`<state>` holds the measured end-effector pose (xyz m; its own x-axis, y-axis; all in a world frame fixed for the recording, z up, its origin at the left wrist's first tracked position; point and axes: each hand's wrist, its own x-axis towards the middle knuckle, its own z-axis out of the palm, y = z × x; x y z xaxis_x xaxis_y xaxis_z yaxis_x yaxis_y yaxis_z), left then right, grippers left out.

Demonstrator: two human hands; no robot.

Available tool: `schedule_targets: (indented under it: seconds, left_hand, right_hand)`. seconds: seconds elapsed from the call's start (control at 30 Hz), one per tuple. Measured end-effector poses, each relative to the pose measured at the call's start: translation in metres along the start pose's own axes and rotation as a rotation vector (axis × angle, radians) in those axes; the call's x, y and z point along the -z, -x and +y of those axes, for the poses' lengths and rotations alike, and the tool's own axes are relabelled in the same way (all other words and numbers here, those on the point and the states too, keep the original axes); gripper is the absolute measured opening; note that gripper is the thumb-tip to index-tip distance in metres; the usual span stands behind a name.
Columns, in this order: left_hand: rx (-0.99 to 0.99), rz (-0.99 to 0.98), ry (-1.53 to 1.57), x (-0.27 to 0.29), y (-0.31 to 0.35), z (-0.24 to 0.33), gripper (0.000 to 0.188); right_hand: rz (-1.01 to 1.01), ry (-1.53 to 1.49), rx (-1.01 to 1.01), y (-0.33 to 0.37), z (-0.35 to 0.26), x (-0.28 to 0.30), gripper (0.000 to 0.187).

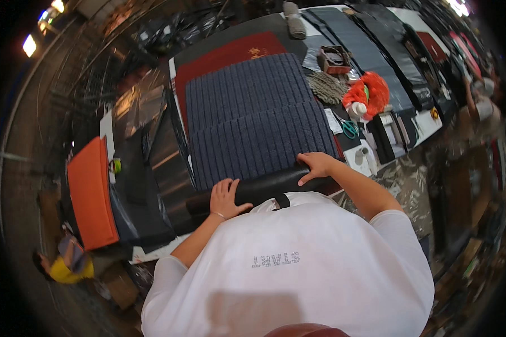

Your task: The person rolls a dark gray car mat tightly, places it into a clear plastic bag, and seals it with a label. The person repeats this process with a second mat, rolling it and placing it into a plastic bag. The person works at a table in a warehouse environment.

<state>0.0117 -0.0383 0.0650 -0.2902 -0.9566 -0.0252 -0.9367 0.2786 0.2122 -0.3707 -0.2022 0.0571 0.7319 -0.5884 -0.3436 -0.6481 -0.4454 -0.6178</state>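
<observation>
A dark blue ribbed mat (258, 121) lies on the table in front of me, with a crease across its middle. Along its near edge runs a smooth black band (270, 182), curved like a rolled or folded edge. My left hand (225, 199) rests on the left part of this band, fingers spread and thumb pointing right. At the mat's near right corner, my right hand (316, 167) lies where the ribbing meets the band, thumb apart from the fingers. Neither hand is visibly wrapped round anything. Beneath the ribbed mat, a red mat (230, 53) with gold lettering shows at the far side.
Right of the mat are teal scissors (349, 130), a white bottle (356, 110), an orange-red plastic bag (379, 92), knitted gloves (326, 87) and a small box (333, 59). An orange sheet (93, 194) lies at left. Other people are at far left (70, 261) and right.
</observation>
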Motion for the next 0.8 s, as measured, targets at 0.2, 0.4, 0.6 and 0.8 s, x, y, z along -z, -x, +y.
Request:
schedule_targets:
  seconds: [0.2,0.4,0.6,0.8]
  left_hand:
    - [-0.069,-0.172,0.263,-0.007,-0.066,-0.058,0.077]
    - [-0.201,0.179,0.273,0.034,-0.147,-0.075,0.042]
    - [0.065,0.344,0.041,0.041,-0.15,0.025,0.066]
    - [0.105,0.051,0.196,0.08,-0.23,-0.019,0.049]
  right_hand:
    - [0.502,0.385,-0.025,0.006,-0.035,0.005,0.056]
    - [0.807,0.468,-0.004,-0.023,-0.062,-0.015,0.048]
    - [0.521,0.379,-0.22,-0.116,-0.013,0.059,0.037]
    - [0.798,0.354,0.09,-0.141,-0.023,0.078,0.039]
